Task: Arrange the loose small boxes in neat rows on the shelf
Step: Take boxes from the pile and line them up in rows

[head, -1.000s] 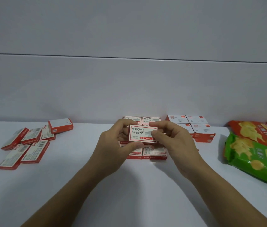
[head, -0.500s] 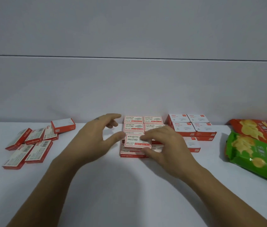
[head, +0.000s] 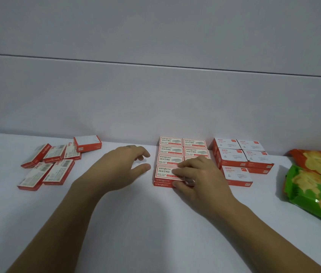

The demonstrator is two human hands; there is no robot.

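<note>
Our right hand (head: 201, 180) pinches the front staple box (head: 164, 172) of the rows, fingers on top, thumb at six o'clock; it seems stacked on another. At its nine o'clock our left hand (head: 120, 170) hovers, fingers relaxed.

Two crisp bags lie at the far right, both printed with yellow chips. The green bag (head: 317, 196) is nearer the camera and runs off the right edge. The orange-red bag (head: 319, 157) lies behind it, its near edge touching or tucked under the green one. Behind everything stands a pale grey wall (head: 155, 99), crossed by a thin dark seam (head: 155, 65).
</note>
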